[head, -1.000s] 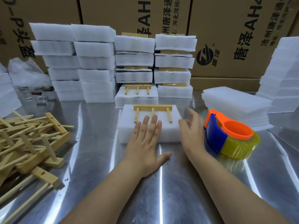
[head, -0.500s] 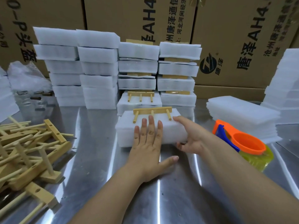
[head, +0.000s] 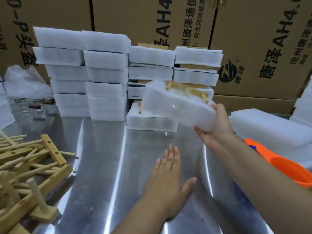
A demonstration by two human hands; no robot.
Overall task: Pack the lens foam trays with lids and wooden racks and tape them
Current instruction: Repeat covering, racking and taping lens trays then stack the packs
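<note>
Our right hand [head: 214,130] grasps the foam tray [head: 175,105] by its right end, thumb on top and fingers curled under it. The tray is clear of the metal table [head: 104,166], tilted with its left end higher, and a wooden rack [head: 187,89] lies on top, blurred. It hangs just in front of another tray [head: 148,122] that sits on the table below the foam stacks [head: 104,73]. Our left hand [head: 167,179] is flat with straight fingers, holding nothing, low over the table; we cannot tell if it touches. Loose racks [head: 33,159] are piled at the left, and the orange tape dispenser [head: 278,162] sits beside our right forearm
</note>
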